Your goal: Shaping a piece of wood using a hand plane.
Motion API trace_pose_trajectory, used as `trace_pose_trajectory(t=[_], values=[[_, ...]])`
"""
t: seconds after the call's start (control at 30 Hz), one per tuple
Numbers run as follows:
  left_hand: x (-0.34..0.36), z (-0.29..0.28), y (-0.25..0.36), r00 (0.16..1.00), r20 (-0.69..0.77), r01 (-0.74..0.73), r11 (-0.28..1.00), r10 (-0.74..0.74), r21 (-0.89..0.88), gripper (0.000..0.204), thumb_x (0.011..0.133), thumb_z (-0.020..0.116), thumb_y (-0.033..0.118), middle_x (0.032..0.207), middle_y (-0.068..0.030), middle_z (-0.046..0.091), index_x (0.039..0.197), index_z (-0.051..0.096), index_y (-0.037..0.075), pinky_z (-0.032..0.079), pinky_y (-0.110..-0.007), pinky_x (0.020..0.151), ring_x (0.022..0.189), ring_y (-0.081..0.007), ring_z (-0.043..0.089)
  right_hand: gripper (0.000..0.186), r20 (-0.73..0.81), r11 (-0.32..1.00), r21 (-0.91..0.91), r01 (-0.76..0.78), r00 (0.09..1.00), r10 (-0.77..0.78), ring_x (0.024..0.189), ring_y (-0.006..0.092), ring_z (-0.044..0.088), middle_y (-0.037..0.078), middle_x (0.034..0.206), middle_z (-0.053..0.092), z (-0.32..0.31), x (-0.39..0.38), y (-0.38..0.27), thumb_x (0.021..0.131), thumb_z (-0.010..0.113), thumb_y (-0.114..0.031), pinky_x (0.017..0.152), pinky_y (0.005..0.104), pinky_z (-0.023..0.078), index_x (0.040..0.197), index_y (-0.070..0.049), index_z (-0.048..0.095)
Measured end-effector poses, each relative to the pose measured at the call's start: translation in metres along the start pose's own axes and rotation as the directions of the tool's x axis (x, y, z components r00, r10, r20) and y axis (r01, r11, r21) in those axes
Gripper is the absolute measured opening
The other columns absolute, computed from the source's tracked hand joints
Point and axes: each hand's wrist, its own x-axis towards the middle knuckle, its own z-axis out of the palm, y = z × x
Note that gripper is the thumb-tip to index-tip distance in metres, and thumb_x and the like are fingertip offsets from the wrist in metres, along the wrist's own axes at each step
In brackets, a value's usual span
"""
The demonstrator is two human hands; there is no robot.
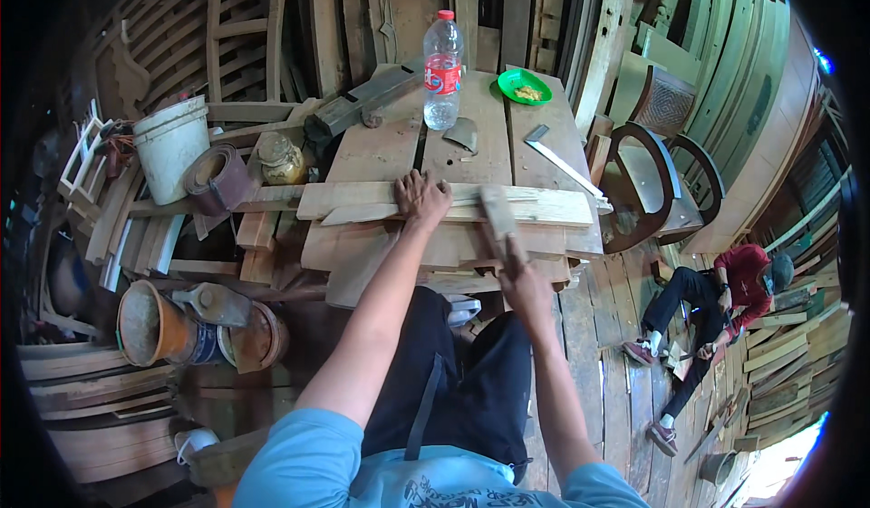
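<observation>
My left hand [422, 198] presses down on a pale wooden strip [372, 212] and the board behind it, fingers spread and holding nothing. The strip, pointed at its left end, lies along the front of the worktable [362, 150]. My right hand [526, 283] is closed around the near end of a flat grey-brown bar-shaped tool [497, 213]. The tool is smeared by motion, so its exact kind cannot be made out. Its far end lies over the right part of the pale wood.
On the table stand a water bottle [442, 87] with a red cap, a green dish [525, 86] of food and a try square [564, 161]. A white bucket [172, 150] and a roll of brown sandpaper [217, 180] are at left. Another person [739, 286] sits on the floor at right.
</observation>
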Motion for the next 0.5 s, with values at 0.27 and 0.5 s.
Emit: trace_pose_trajectory(t=[0.27, 0.5], values=[[0.001, 0.004, 0.000, 0.991, -0.109, -0.086, 0.993, 0.078, -0.074, 0.039, 0.086, 0.051, 0.036, 0.106, -0.0176, 0.058, 0.101, 0.067, 0.004, 0.030, -0.051, 0.102, 0.105, -0.0329, 0.054, 0.070, -0.030, 0.999, -0.043, -0.014, 0.999, 0.013, 0.083, 0.0486, 0.064, 0.036, 0.096, 0.062, 0.006, 0.003, -0.023, 0.085, 0.062, -0.029, 0.072, 0.0550, 0.052, 0.148, -0.023, 0.033], [-0.004, 0.009, 0.002, 0.994, -0.044, -0.105, 0.992, 0.102, -0.065, 0.040, 0.088, 0.050, 0.038, 0.108, -0.0185, 0.059, 0.103, 0.066, 0.004, 0.028, -0.053, 0.104, 0.106, -0.0320, 0.054, 0.071, -0.053, 0.983, -0.169, 0.067, 0.996, -0.077, 0.086, 0.0490, 0.063, 0.031, 0.094, 0.064, 0.017, -0.012, -0.029, 0.083, 0.062, -0.026, 0.074, 0.0553, 0.051, 0.148, -0.026, 0.033]])
